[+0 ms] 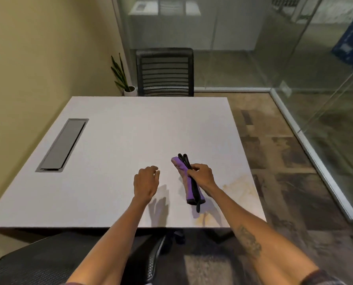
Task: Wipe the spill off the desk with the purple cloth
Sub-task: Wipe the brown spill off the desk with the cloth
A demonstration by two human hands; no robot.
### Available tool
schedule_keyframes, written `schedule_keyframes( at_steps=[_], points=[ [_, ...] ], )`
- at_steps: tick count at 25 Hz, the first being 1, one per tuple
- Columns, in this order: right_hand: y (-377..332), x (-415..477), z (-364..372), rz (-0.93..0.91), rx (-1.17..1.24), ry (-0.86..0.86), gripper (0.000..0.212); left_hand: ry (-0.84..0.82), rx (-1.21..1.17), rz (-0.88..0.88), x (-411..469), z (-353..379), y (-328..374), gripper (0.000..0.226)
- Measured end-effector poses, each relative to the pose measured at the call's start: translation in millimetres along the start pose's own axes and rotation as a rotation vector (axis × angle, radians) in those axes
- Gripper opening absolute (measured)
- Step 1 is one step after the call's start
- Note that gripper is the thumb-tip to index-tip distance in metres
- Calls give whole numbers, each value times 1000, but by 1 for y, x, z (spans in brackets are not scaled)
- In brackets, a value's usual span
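Observation:
A purple cloth (189, 185) with black edging is bunched into a long roll above the white desk (118, 145), near its front right. My right hand (202, 175) grips the roll around its middle. A pale yellowish-brown spill (240, 187) stains the desk to the right of the cloth, and a second smear (204, 220) lies by the front edge. My left hand (146, 183) hovers over the desk to the left of the cloth, fingers apart and holding nothing.
A grey cable hatch (62, 145) is set into the desk's left side. A black mesh chair (164, 72) stands behind the far edge, next to a potted plant (123, 79). Another black chair (48, 262) is at the near edge. Glass walls close off the right.

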State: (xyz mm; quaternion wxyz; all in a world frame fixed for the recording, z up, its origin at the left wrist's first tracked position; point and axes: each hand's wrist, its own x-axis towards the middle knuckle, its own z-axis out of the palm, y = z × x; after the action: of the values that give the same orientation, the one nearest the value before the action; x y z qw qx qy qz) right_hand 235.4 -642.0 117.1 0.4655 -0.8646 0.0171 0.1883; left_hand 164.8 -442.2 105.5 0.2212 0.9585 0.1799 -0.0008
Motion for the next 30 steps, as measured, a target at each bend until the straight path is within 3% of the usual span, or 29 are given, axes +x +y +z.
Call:
schedule_keyframes(
  at_steps=[11, 14, 19, 24, 27, 30],
  points=[
    [137, -5, -181, 46, -18, 225, 15, -171, 278, 205, -23, 98, 123, 60],
    [163, 5, -208, 23, -82, 303, 37, -208, 328, 194, -25, 121, 129, 62],
    [193, 32, -218, 23, -194, 348, 49, -264, 307, 190, -12, 151, 119, 64],
    [212, 63, -206, 89, -230, 408, 16, -295, 356, 193, 0, 182, 93, 67],
    [210, 78, -190, 58, -228, 459, 23, -281, 358, 229, 1, 194, 81, 87],
    [208, 96, -169, -21, -369, 401, 30, -276, 356, 241, 7, 205, 68, 107]
  ],
)
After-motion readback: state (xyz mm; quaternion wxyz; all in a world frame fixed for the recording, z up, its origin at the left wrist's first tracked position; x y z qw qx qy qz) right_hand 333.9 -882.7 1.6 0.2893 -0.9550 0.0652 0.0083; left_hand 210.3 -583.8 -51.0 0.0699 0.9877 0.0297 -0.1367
